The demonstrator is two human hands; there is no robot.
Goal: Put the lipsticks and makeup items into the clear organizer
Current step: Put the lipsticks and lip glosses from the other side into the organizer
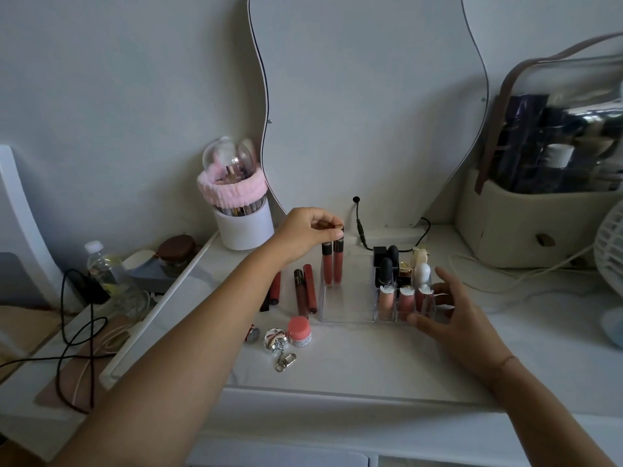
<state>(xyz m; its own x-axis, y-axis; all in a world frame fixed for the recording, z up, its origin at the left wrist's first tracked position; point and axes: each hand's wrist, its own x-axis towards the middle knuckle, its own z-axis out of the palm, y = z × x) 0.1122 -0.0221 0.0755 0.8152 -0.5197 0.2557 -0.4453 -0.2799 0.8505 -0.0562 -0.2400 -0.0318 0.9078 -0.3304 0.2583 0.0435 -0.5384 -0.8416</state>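
My left hand [308, 230] pinches two upright lip glosses [332, 264] in the clear organizer [347, 311]; my spread right hand [451, 315] touches its right end.

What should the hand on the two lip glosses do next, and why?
Probably the left hand should let go of the two lip glosses: they already stand upright inside the clear organizer, and more tubes lie on the table beside it.
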